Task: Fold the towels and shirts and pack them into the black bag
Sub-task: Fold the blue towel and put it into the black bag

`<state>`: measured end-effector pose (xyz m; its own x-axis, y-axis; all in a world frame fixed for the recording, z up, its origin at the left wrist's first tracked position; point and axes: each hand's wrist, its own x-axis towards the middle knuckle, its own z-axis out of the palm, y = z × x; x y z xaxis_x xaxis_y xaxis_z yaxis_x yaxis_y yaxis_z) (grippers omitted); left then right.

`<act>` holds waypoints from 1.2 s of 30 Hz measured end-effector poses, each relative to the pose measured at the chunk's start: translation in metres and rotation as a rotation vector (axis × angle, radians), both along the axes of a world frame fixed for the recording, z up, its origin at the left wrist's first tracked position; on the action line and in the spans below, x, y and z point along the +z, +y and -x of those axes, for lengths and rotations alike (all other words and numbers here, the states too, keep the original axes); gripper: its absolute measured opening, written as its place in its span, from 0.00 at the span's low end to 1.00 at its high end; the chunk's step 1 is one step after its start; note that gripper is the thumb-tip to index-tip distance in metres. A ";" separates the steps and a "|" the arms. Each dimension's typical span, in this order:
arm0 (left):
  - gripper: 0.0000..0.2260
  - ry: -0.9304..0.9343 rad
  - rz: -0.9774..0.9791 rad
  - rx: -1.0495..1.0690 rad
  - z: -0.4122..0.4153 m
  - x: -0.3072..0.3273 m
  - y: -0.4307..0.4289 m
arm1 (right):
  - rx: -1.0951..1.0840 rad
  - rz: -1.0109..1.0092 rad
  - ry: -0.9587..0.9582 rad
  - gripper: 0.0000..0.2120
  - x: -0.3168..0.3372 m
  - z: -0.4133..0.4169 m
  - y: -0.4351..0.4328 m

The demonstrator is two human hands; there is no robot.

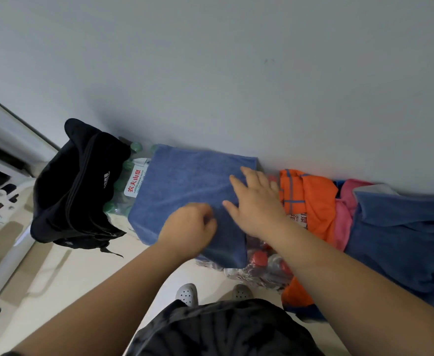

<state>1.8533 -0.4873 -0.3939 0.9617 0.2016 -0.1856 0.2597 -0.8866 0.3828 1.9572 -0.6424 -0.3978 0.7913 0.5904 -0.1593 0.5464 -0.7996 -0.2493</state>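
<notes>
A blue towel [182,186], folded into a rectangle, lies on top of shrink-wrapped packs of water bottles against the wall. My right hand [254,201] rests flat on its right part with fingers spread. My left hand [190,227] has its fingers curled at the towel's near fold and seems to pinch the cloth. The black bag [74,186] stands to the left of the towel on the floor. To the right lies a heap of an orange shirt [311,201], a pink cloth [347,217] and a large blue cloth [403,240].
Green-capped bottles [123,199] show between bag and towel, red-capped bottles [267,263] under the towel's near corner. A grey wall [236,73] rises right behind. A metal frame [2,227] stands at the far left. My feet in grey clogs [187,294] are on the beige floor.
</notes>
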 end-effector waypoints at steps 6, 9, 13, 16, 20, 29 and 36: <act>0.31 0.039 -0.298 0.055 0.011 -0.019 0.083 | 0.110 0.000 0.149 0.39 -0.016 0.030 0.049; 0.39 0.242 -0.327 -0.066 0.018 -0.029 0.113 | 0.046 0.066 0.138 0.41 -0.029 0.035 0.060; 0.41 0.288 -0.420 -0.158 0.031 -0.036 0.133 | -0.019 0.115 0.067 0.42 -0.038 0.051 0.066; 0.44 0.289 -0.446 -0.158 0.046 -0.038 0.139 | -0.047 0.116 0.077 0.42 -0.037 0.069 0.078; 0.45 0.266 -0.427 -0.175 0.066 -0.035 0.145 | -0.087 0.137 0.095 0.42 -0.040 0.091 0.089; 0.29 0.002 -0.423 -0.257 0.085 -0.018 0.161 | -0.162 -0.093 0.196 0.41 -0.022 0.143 0.076; 0.16 -0.045 -0.387 -0.254 0.029 -0.007 0.173 | -0.686 -0.251 -0.055 0.21 -0.016 0.066 0.039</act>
<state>1.8242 -0.3142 -0.4007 0.9950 0.0051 -0.0996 0.0068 -0.9998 0.0168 1.8911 -0.6032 -0.4135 0.9991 -0.0270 -0.0339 -0.0395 -0.8886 -0.4569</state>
